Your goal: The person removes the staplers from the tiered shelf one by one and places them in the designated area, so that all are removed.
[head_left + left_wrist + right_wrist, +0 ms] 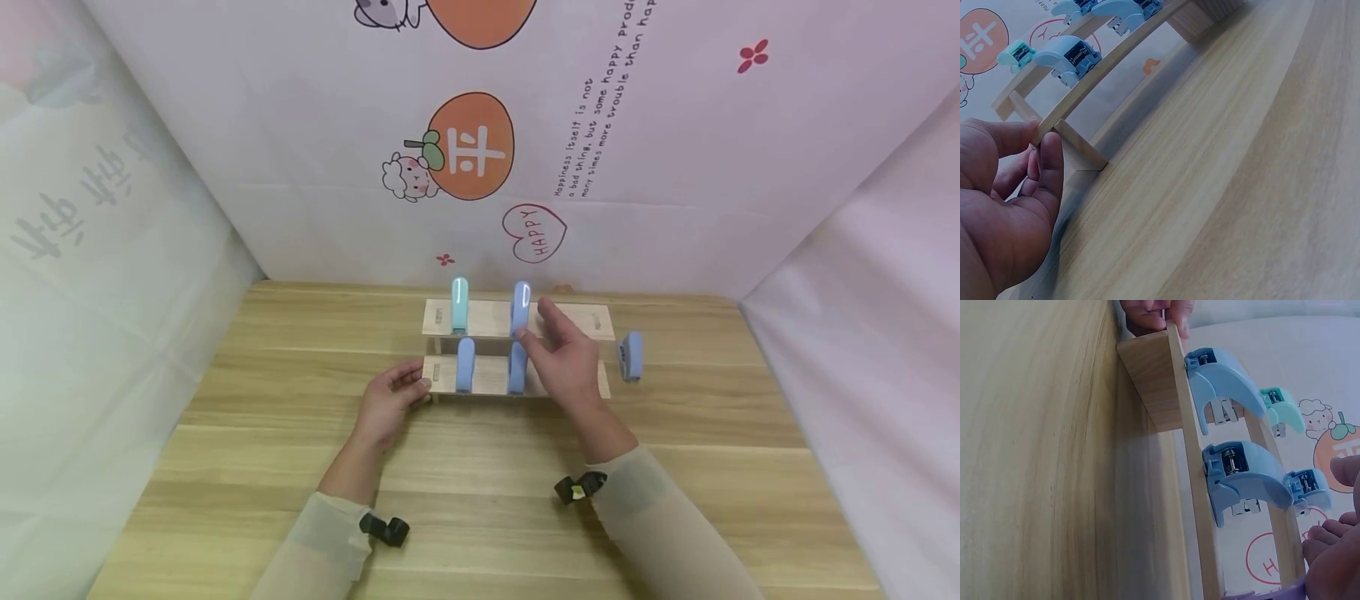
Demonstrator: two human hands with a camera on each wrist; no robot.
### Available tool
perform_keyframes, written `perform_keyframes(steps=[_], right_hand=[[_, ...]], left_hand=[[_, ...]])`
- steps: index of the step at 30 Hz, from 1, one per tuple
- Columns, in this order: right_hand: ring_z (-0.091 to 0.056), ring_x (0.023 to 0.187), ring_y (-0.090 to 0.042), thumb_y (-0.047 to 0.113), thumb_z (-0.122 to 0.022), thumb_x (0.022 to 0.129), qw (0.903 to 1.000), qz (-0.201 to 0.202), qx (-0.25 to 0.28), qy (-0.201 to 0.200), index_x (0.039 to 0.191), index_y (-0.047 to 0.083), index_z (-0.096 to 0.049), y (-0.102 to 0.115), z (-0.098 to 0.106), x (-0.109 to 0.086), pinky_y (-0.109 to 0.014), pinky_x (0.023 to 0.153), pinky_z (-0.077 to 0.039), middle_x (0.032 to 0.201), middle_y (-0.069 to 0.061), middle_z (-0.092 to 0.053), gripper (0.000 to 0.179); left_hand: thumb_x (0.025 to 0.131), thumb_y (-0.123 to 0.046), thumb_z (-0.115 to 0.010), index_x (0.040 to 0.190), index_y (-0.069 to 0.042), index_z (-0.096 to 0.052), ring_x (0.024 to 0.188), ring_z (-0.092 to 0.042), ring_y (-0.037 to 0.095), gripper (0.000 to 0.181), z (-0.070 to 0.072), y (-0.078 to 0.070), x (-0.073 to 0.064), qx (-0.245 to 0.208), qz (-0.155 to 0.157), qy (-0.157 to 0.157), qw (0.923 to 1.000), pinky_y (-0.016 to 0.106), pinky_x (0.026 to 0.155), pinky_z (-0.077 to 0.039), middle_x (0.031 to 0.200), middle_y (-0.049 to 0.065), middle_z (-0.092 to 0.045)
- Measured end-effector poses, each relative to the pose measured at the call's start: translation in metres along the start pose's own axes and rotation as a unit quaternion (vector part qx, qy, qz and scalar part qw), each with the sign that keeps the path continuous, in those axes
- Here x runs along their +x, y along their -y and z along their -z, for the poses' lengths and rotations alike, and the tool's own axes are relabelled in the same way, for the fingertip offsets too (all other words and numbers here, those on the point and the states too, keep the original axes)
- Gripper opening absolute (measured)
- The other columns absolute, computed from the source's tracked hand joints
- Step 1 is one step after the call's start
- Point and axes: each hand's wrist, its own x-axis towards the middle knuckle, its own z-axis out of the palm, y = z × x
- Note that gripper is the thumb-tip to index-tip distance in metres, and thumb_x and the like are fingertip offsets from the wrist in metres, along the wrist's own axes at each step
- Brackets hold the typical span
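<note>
A two-tier wooden stand [491, 385] carries small staplers. On the upper tier are a mint-green stapler [460, 304] and a periwinkle stapler [521, 307]. Two light-blue staplers sit on the lower tier, a left one [465, 365] and a middle one [516, 371]. My left hand [1010, 200] pinches the left end of the lower board between thumb and fingers. Over the right half of the stand hovers my right hand [566, 362], its fingers loosely bent and holding nothing. Its thumb is close to the upper periwinkle stapler; whether they touch is unclear.
Another periwinkle stapler [632, 356] stands on the wood-grain table [480, 500], just beyond the stand's right end. Behind the stand rises a white printed cloth [337, 167]. Similar white cloth walls stand on the left and right.
</note>
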Motion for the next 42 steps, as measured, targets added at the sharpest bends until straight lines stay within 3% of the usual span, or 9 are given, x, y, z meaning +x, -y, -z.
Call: perform_keyframes(steps=[13, 26, 34, 42], right_hand=[[-0.050, 0.141, -0.019, 0.034, -0.077, 0.096, 0.9997, 0.011, -0.014, 0.018, 0.151, 0.012, -0.053, 0.004, -0.007, 0.005, -0.031, 0.109, -0.051, 0.154, -0.001, -0.053, 0.064], [-0.051, 0.139, -0.020, 0.031, -0.078, 0.095, 0.9994, -0.017, -0.024, 0.015, 0.151, 0.019, -0.054, 0.013, -0.013, 0.007, -0.030, 0.108, -0.052, 0.153, -0.001, -0.054, 0.062], [-0.056, 0.134, -0.028, 0.028, -0.078, 0.095, 0.9995, 0.003, -0.031, 0.009, 0.151, 0.015, -0.054, 0.012, -0.016, 0.008, -0.037, 0.104, -0.056, 0.150, -0.007, -0.056, 0.063], [-0.062, 0.127, -0.029, 0.028, -0.079, 0.094, 0.9967, 0.020, -0.079, -0.004, 0.151, 0.012, -0.054, 0.011, -0.022, 0.009, -0.040, 0.100, -0.058, 0.146, -0.011, -0.059, 0.064]], left_hand=[[0.092, -0.001, -0.076, 0.136, 0.000, -0.062, 0.108, -0.065, 0.024, 0.047, 0.000, 0.000, 0.000, 0.009, 0.000, -0.001, 1.0000, 0.032, 0.093, -0.063, 0.128, 0.018, -0.061], [0.092, 0.000, -0.077, 0.135, 0.001, -0.063, 0.106, -0.066, 0.024, 0.046, 0.000, -0.002, -0.002, 0.010, 0.001, -0.007, 0.9999, 0.033, 0.092, -0.063, 0.127, 0.017, -0.063], [0.092, 0.000, -0.077, 0.135, 0.000, -0.063, 0.107, -0.065, 0.025, 0.045, -0.002, -0.002, -0.003, 0.011, 0.001, -0.008, 0.9999, 0.033, 0.093, -0.063, 0.127, 0.017, -0.062], [0.093, -0.001, -0.076, 0.136, 0.000, -0.063, 0.107, -0.065, 0.024, 0.045, 0.000, 0.000, -0.001, 0.009, 0.002, -0.005, 0.9999, 0.034, 0.093, -0.063, 0.128, 0.018, -0.062]])
